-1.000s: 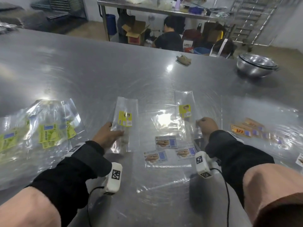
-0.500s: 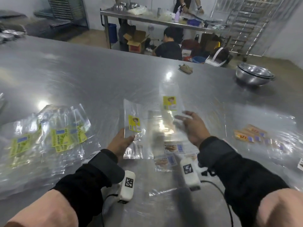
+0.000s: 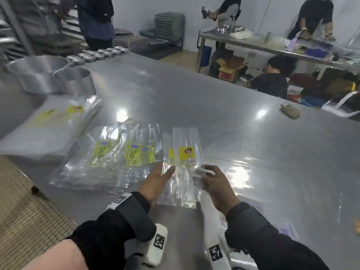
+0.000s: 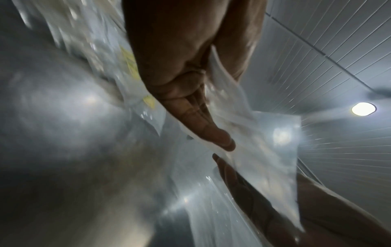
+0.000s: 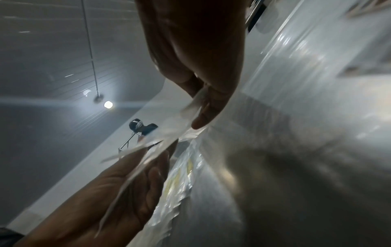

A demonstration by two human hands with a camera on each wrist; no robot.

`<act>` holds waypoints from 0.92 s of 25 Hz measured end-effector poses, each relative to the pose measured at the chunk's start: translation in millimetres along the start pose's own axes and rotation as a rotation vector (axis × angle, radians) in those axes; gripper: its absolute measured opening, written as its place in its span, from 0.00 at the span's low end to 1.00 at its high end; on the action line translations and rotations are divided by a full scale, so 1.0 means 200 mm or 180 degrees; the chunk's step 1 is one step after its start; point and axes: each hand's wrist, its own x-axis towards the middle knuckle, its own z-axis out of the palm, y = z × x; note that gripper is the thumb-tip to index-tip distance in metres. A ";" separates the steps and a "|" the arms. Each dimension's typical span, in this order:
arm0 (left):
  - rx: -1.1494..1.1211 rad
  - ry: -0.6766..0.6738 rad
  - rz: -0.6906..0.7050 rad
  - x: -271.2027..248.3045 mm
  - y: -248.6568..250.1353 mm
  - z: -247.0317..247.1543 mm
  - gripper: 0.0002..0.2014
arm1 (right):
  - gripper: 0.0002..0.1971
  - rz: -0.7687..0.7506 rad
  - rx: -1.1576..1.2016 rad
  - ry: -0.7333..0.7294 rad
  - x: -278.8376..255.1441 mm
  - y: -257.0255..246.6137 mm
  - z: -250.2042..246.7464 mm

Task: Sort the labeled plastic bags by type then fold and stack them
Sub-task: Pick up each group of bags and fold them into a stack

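Note:
Two clear plastic bags with yellow labels overlap in the air just above the steel table. My left hand pinches their lower left part, its thumb on top in the left wrist view. Over at their lower right edge, my right hand pinches them with curled fingers, which the right wrist view shows on the film. A loose pile of bags with green-yellow labels lies on the table directly left of the held bags.
A flat stack of yellow-labelled bags lies far left, behind it round metal pans. More clear bags cover the table to the right. A cloth lies at the far right edge. People work behind the table.
Each hand lifted its yellow-labelled bag off the table, and the two bags came together, overlapped. Both hands moved left toward the green-yellow pile. The head view turned left.

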 end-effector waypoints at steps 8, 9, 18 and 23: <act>0.0202 0.0357 0.0300 0.00 0.21 -0.67 0.53 | 0.17 -0.0141 0.0066 -0.0637 0.11 -0.10 0.66; 0.0139 0.0419 0.0246 0.02 0.23 -0.79 0.48 | 0.17 -0.0168 0.0097 -0.0723 0.12 -0.12 0.78; 0.0467 0.0582 0.0523 0.31 0.50 -1.92 0.24 | 0.14 -0.0467 -0.0031 -0.0916 0.48 -0.22 1.93; 0.0852 0.0946 0.0091 0.47 0.24 -2.37 0.39 | 0.08 -0.0125 -0.0630 -0.0534 0.70 -0.04 2.34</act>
